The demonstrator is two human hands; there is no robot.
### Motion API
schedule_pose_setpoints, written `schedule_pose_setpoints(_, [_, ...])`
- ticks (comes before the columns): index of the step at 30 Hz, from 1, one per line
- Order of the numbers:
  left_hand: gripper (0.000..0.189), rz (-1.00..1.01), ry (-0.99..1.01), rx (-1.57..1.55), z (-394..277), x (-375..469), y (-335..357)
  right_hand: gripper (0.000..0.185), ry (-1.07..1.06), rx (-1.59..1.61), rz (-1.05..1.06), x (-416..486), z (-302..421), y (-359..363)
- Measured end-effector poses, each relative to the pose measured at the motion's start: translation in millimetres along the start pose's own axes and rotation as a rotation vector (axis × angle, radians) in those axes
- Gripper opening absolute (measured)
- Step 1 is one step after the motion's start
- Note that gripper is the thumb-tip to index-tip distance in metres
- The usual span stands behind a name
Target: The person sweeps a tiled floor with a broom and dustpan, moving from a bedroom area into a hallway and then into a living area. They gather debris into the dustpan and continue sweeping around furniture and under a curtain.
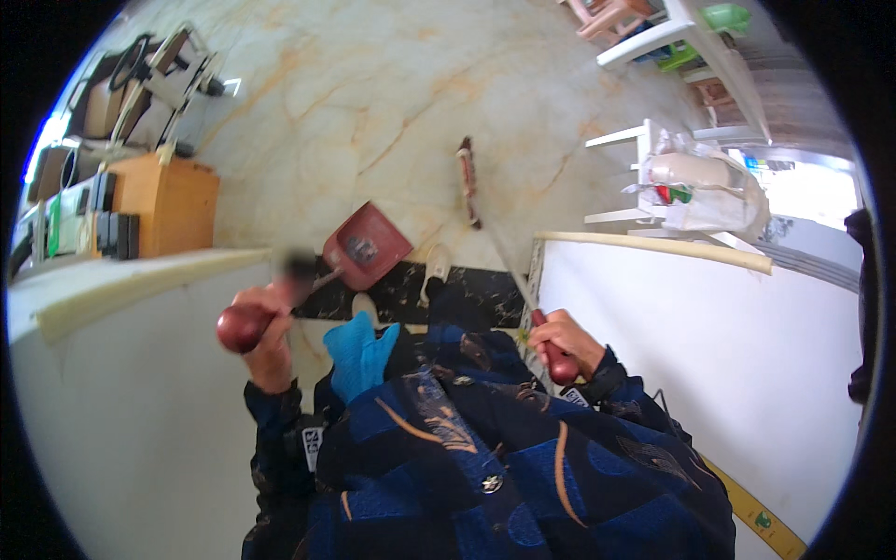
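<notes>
My left hand [269, 332] is closed around the red handle of a long-handled dustpan [374, 245]. Its dark red pan lies low by my feet, over the edge of a black marbled strip, with a greyish patch of debris or dirt inside. With my right hand [565, 341] I grip the red handle of a broom [467, 183]. The broom's thin pole slants up and left to its narrow head, which rests on the marbled floor ahead and right of the pan. A blue cloth or glove [359, 357] hangs at the left of my patterned jacket.
White panels or walls with cream edges flank me at left [154, 290] and right [651, 250]. A wooden cabinet [171, 203] stands at left, a wheeled frame with boxes behind it. At right are white chairs or stools and a plastic bag [735, 199].
</notes>
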State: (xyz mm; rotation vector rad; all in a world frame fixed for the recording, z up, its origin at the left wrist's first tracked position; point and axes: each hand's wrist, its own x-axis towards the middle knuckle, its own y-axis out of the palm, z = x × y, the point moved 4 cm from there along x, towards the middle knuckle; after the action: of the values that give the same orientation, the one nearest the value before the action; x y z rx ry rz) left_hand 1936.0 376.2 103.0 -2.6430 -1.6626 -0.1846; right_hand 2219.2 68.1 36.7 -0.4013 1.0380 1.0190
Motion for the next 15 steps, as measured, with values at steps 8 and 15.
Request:
schedule_pose_setpoints(8, [0.023, -0.228, 0.133, 0.048, -3.2, 27.3, 54.5, 0.008, 0.064, 0.147, 0.227, 2.2, 25.5, -69.4])
schedule_pose_setpoints(15, [0.030, -0.272, 0.169, 0.131, -0.9, 50.1, 97.5, 0.014, -0.001, 0.070, 0.090, -4.7, 25.0, -138.6])
